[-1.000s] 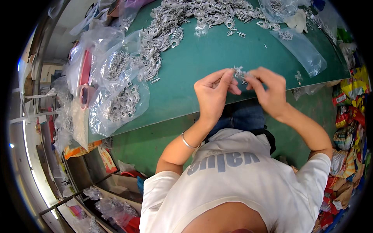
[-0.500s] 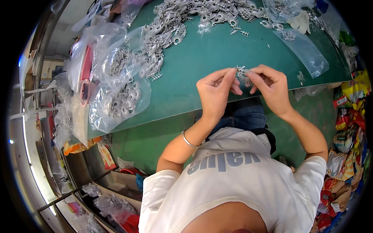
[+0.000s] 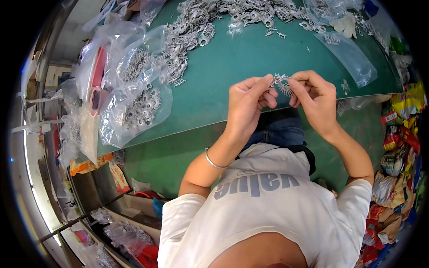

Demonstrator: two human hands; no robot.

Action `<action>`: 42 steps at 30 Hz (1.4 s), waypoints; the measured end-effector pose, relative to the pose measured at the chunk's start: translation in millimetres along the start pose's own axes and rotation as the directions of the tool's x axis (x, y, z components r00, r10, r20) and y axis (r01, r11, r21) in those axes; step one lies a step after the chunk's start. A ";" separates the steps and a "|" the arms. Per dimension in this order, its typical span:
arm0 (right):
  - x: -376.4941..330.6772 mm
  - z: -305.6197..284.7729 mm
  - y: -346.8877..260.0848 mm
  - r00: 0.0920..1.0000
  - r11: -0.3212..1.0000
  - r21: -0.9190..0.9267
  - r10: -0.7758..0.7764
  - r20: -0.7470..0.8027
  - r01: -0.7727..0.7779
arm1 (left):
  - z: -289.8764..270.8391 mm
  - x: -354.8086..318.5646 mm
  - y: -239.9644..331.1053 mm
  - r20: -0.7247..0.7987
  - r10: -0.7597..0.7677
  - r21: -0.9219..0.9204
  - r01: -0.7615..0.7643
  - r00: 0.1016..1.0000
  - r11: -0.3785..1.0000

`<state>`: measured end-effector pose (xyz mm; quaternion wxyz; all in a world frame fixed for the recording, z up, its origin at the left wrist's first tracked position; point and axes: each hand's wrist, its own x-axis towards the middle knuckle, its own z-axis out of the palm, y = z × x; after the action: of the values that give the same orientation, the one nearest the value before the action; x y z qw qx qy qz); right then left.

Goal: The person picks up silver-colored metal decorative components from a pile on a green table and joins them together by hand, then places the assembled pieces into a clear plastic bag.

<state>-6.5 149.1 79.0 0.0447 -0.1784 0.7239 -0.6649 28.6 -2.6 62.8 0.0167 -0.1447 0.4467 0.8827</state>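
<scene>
Above the table's near edge, a small silver sunburst-shaped metal piece (image 3: 283, 86) sits between my two hands. My left hand (image 3: 250, 100) pinches its left side, where a little branch-like metal bit shows at the thumb tip. The right side of the piece is pinched between the thumb and fingers of my right hand (image 3: 315, 96). Exactly how the two metal bits meet is too small to make out. A large heap of similar silver pieces (image 3: 192, 38) spreads over the far and left part of the green table (image 3: 250, 58).
Clear plastic bags (image 3: 154, 109) with more metal pieces lie at the left, near pink-handled scissors (image 3: 95, 100). A flat plastic bag (image 3: 353, 62) and a pale glove (image 3: 345, 24) lie at the far right. Colourful packaging (image 3: 391, 187) is piled beyond the right edge.
My hands have drawn slightly apart, and the sunburst piece shows more plainly between them, tilted a little differently. Both hands still grip it.
</scene>
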 end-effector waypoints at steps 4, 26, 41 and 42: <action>5.5 -2.9 17.3 0.670 0.511 -0.531 -0.726 0.155 0.676 | 4.0 -5.3 4.2 -0.011 0.033 0.011 -0.033 0.999 0.999; 10.1 -2.5 -3.8 0.962 0.964 0.110 0.223 0.159 -0.241 | -11.2 -5.7 -6.3 0.268 0.589 0.580 -0.615 0.763 0.534; 17.1 -1.6 -21.6 0.865 0.851 0.249 0.370 0.340 -0.462 | -27.5 1.1 19.9 0.310 0.293 0.564 -0.423 0.904 0.709; 14.7 0.9 -16.4 0.907 0.925 0.177 0.266 0.325 -0.335 | -27.9 2.2 21.8 0.286 0.231 0.540 -0.355 0.930 0.763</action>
<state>-16.6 142.7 97.5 0.2750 -0.1551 0.6465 -0.6946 29.7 -38.0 63.7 -0.0332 0.0298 0.7084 0.7044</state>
